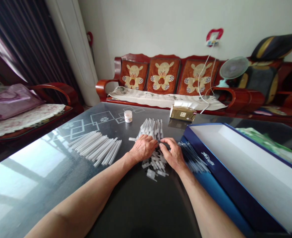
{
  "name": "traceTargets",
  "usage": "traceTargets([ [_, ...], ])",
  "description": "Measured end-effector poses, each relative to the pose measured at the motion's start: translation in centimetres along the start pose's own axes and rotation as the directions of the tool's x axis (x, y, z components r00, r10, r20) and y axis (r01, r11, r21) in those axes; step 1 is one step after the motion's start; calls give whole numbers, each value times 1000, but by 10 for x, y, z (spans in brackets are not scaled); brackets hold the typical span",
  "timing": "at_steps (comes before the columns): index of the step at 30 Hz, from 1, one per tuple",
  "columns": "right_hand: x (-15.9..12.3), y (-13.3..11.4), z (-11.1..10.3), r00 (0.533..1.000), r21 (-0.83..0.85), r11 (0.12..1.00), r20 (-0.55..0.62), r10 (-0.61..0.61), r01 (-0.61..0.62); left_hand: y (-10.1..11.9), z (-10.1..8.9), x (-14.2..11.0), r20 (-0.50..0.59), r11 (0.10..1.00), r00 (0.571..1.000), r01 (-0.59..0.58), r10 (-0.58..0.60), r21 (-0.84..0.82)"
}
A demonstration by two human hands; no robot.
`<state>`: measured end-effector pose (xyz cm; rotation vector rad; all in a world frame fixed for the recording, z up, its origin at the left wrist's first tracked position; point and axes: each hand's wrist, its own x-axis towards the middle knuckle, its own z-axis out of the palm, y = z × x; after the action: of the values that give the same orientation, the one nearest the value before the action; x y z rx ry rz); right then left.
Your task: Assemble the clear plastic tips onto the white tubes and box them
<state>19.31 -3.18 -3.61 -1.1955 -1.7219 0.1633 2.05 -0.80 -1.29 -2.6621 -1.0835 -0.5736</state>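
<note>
My left hand point(145, 147) reaches over small translucent plastic pieces, its fingers curled and their tips partly hidden. My right hand point(173, 154) is beside it, thumb and index finger bent close together in a pinch; whatever they hold is too small to make out. Beneath and in front of both hands lies a loose heap of translucent plastic pieces point(157, 164), some with thin stems. Just beyond them is a bundle of white tubular pieces point(152, 126). To the left, long white tubes point(97, 147) lie side by side. Thin clear rods point(194, 158) rest right of my right hand.
A large blue box point(217, 175) with a white inside fills the right of the dark glossy table point(141, 205). A tissue box point(183, 113) and a small round white container point(128, 116) stand toward the far edge. Behind are a wooden sofa point(103, 87) and a fan point(233, 67).
</note>
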Motion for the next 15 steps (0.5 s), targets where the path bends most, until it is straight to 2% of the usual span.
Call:
traceTargets([
  [8,0,4,2,998,13,999,37,-52,51,-1,2,-1,9,1000,1000,-6,6,13],
  [15,0,1,1,999,-30,1000,37,-9,10,-1,2,-1,-13,1000,1000,-11,12,14],
])
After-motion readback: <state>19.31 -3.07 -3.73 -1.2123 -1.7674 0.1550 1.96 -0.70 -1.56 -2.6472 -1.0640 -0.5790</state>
